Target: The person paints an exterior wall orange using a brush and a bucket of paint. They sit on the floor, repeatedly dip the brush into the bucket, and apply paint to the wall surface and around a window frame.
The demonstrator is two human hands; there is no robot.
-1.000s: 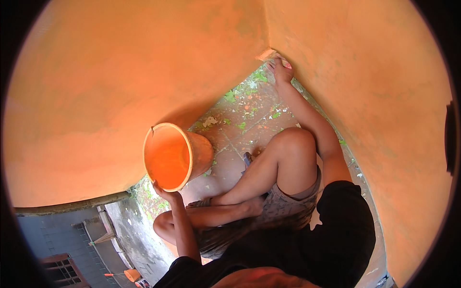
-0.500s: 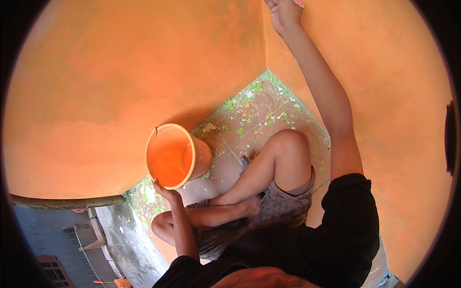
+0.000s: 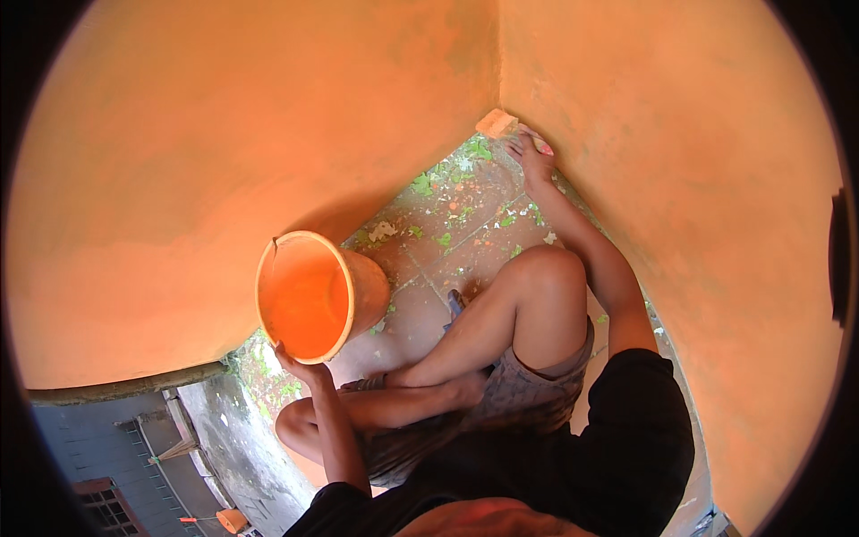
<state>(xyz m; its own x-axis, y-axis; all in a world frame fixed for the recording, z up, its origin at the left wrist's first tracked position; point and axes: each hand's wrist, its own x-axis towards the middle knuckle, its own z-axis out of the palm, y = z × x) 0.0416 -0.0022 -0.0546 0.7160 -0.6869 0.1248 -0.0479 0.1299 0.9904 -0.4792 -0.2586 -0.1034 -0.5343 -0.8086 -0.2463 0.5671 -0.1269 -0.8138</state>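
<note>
My left hand (image 3: 300,365) grips the near rim of an orange bucket (image 3: 369,285), which leans toward me on the floor. Inside it is bright orange, and I cannot tell how much paint it holds. Low in the wall corner, my right hand (image 3: 531,157) is closed around a paintbrush (image 3: 497,123). Its wide orange bristles touch the foot of the wall, and a bit of pink-red handle shows by the fingers. Orange walls rise on the left (image 3: 206,179) and right (image 3: 680,206) of that corner.
Paint flecks, green and white, spatter the tiled floor (image 3: 420,242) along the walls. My crossed legs (image 3: 537,304) lie between the bucket and the right wall. Past the left wall's end are a grey ledge (image 3: 237,438) and a small orange container (image 3: 232,521).
My right hand has come down from high on the right wall to the floor corner, bringing the brush into view. The bucket has shifted slightly left and nearer, with my left hand on it.
</note>
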